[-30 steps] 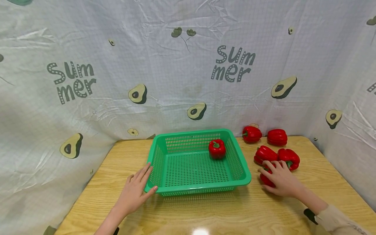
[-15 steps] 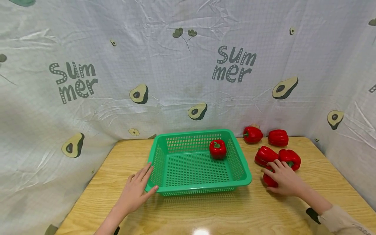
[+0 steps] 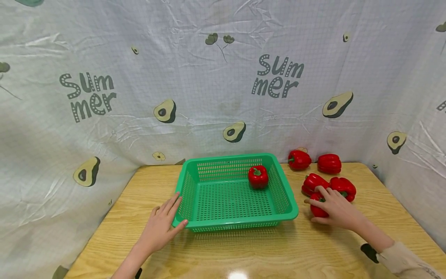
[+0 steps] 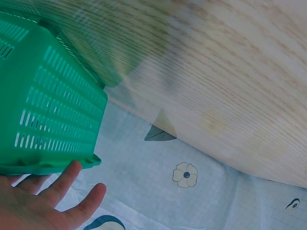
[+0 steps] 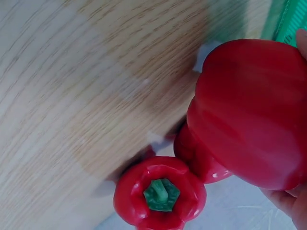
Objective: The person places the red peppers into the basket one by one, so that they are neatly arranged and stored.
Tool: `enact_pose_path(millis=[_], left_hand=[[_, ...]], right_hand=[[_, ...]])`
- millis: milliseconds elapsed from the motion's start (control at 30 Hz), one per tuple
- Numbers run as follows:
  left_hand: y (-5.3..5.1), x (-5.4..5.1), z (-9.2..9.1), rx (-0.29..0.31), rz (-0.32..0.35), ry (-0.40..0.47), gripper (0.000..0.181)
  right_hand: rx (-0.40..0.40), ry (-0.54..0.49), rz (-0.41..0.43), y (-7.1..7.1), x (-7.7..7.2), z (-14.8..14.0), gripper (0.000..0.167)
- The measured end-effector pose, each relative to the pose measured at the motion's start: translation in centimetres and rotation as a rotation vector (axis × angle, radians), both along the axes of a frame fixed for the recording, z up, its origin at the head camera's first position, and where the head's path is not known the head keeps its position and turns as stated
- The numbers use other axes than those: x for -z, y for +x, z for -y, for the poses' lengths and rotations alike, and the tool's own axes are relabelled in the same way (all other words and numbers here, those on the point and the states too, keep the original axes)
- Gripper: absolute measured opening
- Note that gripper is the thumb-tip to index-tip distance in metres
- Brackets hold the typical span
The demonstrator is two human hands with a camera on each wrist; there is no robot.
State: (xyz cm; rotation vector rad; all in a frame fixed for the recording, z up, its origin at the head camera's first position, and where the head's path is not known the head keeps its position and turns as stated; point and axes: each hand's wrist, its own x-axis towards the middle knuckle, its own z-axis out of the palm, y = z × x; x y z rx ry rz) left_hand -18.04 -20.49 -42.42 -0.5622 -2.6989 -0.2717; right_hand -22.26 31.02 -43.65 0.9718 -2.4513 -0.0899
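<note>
My left hand (image 3: 158, 230) rests with straight fingers on the left rim of a green plastic basket (image 3: 237, 224); the left wrist view shows the fingertips (image 4: 72, 170) touching the rim from outside. One red bell pepper (image 3: 258, 179) stands inside the basket, at its back right. To the right of the basket, my right hand (image 3: 338, 209) grips another red bell pepper (image 5: 254, 115) between thumb and fingers. Just behind that hand lie two more red bell peppers, one on its side (image 3: 313, 183) and one with its green stem showing (image 3: 343, 188).
Farther back on the wooden table (image 3: 244, 252), two red bell peppers (image 3: 299, 159) lie near a hanging white cloth (image 3: 195, 77) printed with avocados. The cloth also borders the table's left and right sides.
My right hand and the pepper in it have shifted slightly, most recently a little to the left and away from me. The left hand and the basket have stayed put.
</note>
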Motion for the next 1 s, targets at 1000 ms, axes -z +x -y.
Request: enact_pose_path(millis=[1000], left_hand=[[0.1,0.1,0.0,0.002,0.001,0.004,0.069]], right_hand=[[-0.037,-0.039,-0.102,-0.9,-3.1,1.3,0.048]])
